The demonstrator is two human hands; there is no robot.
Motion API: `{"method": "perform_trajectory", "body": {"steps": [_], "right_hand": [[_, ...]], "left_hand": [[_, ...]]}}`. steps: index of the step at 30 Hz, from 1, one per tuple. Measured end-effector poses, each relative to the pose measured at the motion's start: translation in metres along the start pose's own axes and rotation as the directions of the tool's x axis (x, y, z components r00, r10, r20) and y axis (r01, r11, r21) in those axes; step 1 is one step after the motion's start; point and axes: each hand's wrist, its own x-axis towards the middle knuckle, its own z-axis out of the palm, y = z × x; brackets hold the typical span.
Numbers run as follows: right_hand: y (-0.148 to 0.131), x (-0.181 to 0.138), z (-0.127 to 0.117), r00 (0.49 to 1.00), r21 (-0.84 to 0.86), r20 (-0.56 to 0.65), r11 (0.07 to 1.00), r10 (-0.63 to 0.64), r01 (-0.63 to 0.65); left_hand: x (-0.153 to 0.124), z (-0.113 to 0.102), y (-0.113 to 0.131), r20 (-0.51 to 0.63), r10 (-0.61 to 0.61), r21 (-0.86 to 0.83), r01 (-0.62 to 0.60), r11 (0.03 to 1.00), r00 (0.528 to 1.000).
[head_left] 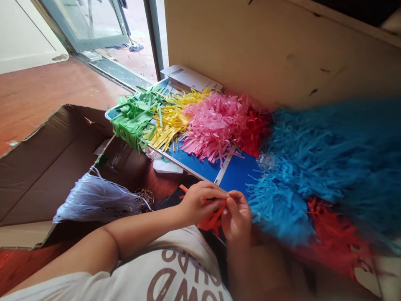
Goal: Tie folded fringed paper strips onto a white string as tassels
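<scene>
My left hand (199, 201) and my right hand (237, 217) meet in front of me, both pinched on a small bundle of orange-red paper strips (213, 219). The strips hang down between the two hands. Just beyond my fingers lies a blue board (203, 163) carrying piles of fringed paper: green (134, 115), yellow (171, 121), pink (213, 123) and red (255, 129). A large heap of blue fringed paper (319, 163) spreads to the right of my right hand.
An open cardboard box (46, 163) sits at left with a pale lilac tassel (94, 198) over its edge. More red fringe (338, 238) lies at lower right. A beige wall panel (275, 50) stands behind; a glass door (90, 21) opens onto a red-brown floor (37, 92).
</scene>
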Motion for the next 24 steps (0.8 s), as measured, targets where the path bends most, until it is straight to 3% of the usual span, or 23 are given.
{"method": "perform_trajectory", "body": {"steps": [5, 9, 11, 13, 15, 16, 18, 19, 21, 22, 24], "right_hand": [[-0.004, 0.003, 0.003, 0.983, -0.070, -0.029, 0.981, -0.182, 0.180], [0.000, 0.002, 0.006, 0.970, -0.099, -0.017, 0.965, -0.244, 0.242], [-0.001, 0.007, -0.001, 0.962, -0.160, 0.021, 0.949, -0.271, 0.271], [-0.012, 0.025, -0.019, 0.951, -0.324, 0.064, 0.895, -0.303, 0.307], [-0.033, 0.059, -0.046, 0.927, -0.592, 0.064, 0.734, -0.369, 0.333], [-0.045, 0.081, -0.062, 0.897, -0.744, 0.019, 0.593, -0.441, 0.308], [-0.067, 0.127, -0.091, 0.832, -0.965, 0.040, 0.196, -0.553, 0.176], [-0.075, 0.149, -0.103, 0.854, -0.995, 0.071, 0.022, -0.516, 0.096], [-0.084, 0.184, -0.119, 0.876, -0.996, 0.084, -0.065, -0.475, 0.060], [-0.085, 0.195, -0.123, 0.888, -0.995, 0.088, -0.081, -0.451, 0.057], [-0.085, 0.206, -0.125, 0.902, -0.994, 0.093, -0.096, -0.422, 0.058]], "left_hand": [[0.002, 0.007, -0.007, 0.023, 0.016, -0.063, -0.014, 0.998, 1.000], [0.005, 0.013, -0.021, 0.023, -0.004, -0.115, 0.006, 0.993, 1.000], [0.007, 0.013, -0.027, 0.057, -0.039, -0.156, 0.047, 0.987, 0.998], [0.010, 0.009, -0.031, 0.075, -0.109, -0.197, 0.122, 0.973, 0.991], [0.013, 0.006, -0.033, 0.106, -0.246, -0.266, 0.266, 0.927, 0.963], [0.014, 0.005, -0.033, 0.138, -0.332, -0.329, 0.359, 0.873, 0.933], [0.014, 0.005, -0.033, 0.238, -0.488, -0.496, 0.538, 0.682, 0.839], [0.013, 0.008, -0.034, 0.291, -0.547, -0.572, 0.601, 0.558, 0.785], [0.011, 0.013, -0.035, 0.368, -0.625, -0.659, 0.667, 0.348, 0.689], [0.011, 0.017, -0.036, 0.388, -0.648, -0.673, 0.682, 0.287, 0.656], [0.010, 0.021, -0.037, 0.385, -0.667, -0.683, 0.683, 0.259, 0.638]]}}
